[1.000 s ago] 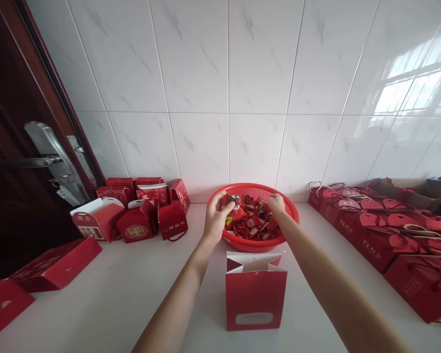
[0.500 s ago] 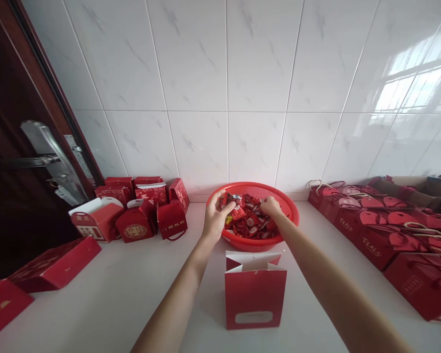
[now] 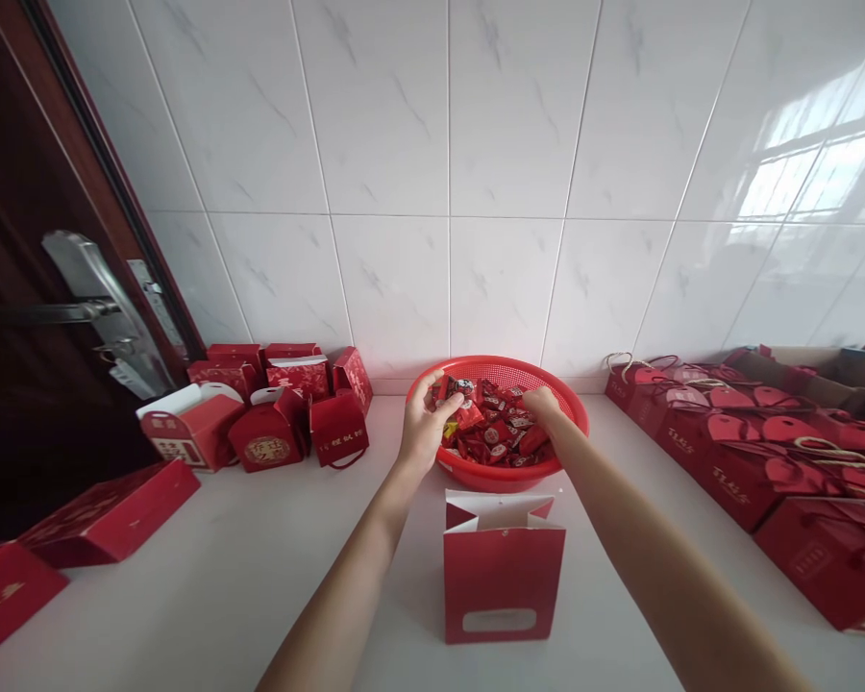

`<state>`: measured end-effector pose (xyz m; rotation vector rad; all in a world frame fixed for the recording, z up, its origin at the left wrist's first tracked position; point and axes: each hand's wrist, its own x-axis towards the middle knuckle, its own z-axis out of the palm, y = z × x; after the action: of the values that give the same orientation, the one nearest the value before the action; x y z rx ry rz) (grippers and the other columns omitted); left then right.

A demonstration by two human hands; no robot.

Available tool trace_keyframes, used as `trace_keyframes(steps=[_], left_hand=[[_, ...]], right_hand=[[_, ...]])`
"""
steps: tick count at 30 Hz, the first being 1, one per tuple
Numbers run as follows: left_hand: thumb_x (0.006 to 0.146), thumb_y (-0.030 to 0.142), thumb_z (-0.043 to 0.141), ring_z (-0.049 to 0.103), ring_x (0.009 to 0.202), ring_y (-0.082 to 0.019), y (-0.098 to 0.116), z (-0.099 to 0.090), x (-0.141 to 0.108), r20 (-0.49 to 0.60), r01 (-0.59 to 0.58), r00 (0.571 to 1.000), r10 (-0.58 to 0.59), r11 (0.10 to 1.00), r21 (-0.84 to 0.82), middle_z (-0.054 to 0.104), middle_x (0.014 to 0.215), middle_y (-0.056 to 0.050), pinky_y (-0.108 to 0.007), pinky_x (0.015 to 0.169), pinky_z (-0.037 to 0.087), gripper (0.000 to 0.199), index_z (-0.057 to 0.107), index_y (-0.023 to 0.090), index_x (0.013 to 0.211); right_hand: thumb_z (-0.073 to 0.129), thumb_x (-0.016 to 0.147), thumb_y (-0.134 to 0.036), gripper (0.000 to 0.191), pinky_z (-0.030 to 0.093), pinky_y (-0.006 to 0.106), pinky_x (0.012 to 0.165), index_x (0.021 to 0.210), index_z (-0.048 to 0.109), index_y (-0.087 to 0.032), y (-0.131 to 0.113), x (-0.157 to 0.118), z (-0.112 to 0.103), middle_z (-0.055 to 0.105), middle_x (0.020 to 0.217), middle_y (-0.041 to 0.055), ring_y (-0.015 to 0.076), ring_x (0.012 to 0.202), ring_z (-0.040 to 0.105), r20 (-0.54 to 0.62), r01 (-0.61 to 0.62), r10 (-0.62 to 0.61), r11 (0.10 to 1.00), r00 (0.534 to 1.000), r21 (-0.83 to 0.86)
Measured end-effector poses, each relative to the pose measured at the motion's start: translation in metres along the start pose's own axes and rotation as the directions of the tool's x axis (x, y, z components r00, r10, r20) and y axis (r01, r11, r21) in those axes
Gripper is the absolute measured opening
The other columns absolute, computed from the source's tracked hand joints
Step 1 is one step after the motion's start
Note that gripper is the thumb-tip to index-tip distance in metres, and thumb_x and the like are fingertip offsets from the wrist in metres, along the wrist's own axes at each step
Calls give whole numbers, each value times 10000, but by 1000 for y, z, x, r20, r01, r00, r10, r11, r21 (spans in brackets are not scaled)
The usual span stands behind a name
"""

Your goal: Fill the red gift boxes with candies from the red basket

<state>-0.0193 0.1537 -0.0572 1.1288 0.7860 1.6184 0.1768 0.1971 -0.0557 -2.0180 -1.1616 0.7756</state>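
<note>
My left hand [image 3: 424, 423] is closed around a few red-wrapped candies [image 3: 465, 389], with the thumb across their front, at the left side of a red plastic basket [image 3: 575, 408]. Loose wrapped candies [image 3: 497, 432] fill the basket, most of them red and one yellow. My right hand [image 3: 542, 404] reaches into the right side with curled fingers touching the candies; what its fingertips grip is hidden. In front of the basket a red paper gift bag [image 3: 503, 577] stands upright on the counter, its top open and white inside.
Several small red gift boxes [image 3: 268, 432] stand at the left, with longer red boxes [image 3: 115, 509] nearer me. Rows of red handled bags [image 3: 735, 442] line the right, beside a cardboard box [image 3: 822, 370]. A tiled wall [image 3: 389, 279] rises behind; a door with a handle [image 3: 79, 312] is at left.
My right hand has shifted slightly right and down within the candies. My left hand keeps its hold on its candies, and the bag stands where it was.
</note>
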Motion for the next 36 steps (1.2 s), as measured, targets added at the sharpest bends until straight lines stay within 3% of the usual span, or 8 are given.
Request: trace_keyframes(steps=[7, 14, 22, 26, 29, 32, 36], left_hand=[[583, 293, 833, 669, 794, -170, 3, 3, -2, -4, 4, 1000, -4, 1000, -10, 683, 963, -27, -320, 775, 535, 616, 611, 196, 1149], [593, 321, 830, 661, 822, -168, 2, 1, -1, 4, 9, 1000, -9, 1000, 19, 678, 983, -29, -326, 812, 525, 623, 606, 200, 1162], [597, 323, 834, 653, 850, -166, 1, 0, -1, 13, 10, 1000, -10, 1000, 14, 672, 1035, -38, -335, 850, 515, 632, 602, 198, 1171], [584, 300, 836, 651, 847, -165, 2, 1, -1, -2, 2, 1000, -2, 1000, 18, 677, 984, -23, -316, 830, 512, 616, 611, 199, 1149], [591, 290, 831, 651, 851, -169, 2, 1, -2, -3, 1, 1000, -1, 1000, 15, 678, 989, -27, -311, 817, 512, 617, 613, 202, 1161], [606, 299, 828, 652, 897, -180, 1, 0, -2, -1, -4, 1000, 4, 1000, 28, 677, 1026, -36, -314, 838, 509, 601, 619, 209, 1163], [609, 289, 840, 644, 1016, -196, -1, -3, 2, -28, -47, 998, 49, 997, 64, 659, 1174, -55, -318, 911, 496, 572, 637, 216, 1139]], right_hand=[[679, 766, -252, 106, 462, 289, 510, 732, 613, -177, 2, 6, 3, 569, 572, 46, 247, 645, 644, -30, 62, -63, 997, 998, -51], [786, 647, -226, 232, 506, 304, 600, 828, 651, -173, 4, 10, 8, 645, 690, 89, 291, 804, 682, -56, 98, -105, 989, 993, -111], [746, 569, -65, 285, 511, 310, 580, 822, 646, -149, 0, 3, 5, 661, 701, 85, 272, 737, 677, -66, 95, -101, 992, 993, -84], [661, 623, -49, 186, 507, 314, 614, 769, 638, -162, -3, -2, 0, 682, 754, 92, 260, 756, 676, -120, 135, -131, 991, 984, 22], [609, 686, -93, 190, 511, 290, 651, 854, 647, -173, -7, -4, -1, 707, 881, 91, 234, 821, 674, -189, 206, -174, 964, 966, 167], [568, 763, -193, 201, 525, 257, 665, 948, 641, -168, -13, -8, -2, 715, 929, 82, 200, 833, 677, -221, 305, -238, 886, 946, 350], [594, 758, -311, 224, 542, 263, 672, 923, 627, -163, -21, -21, -3, 712, 877, 63, 178, 777, 672, -217, 402, -340, 725, 915, 559]])
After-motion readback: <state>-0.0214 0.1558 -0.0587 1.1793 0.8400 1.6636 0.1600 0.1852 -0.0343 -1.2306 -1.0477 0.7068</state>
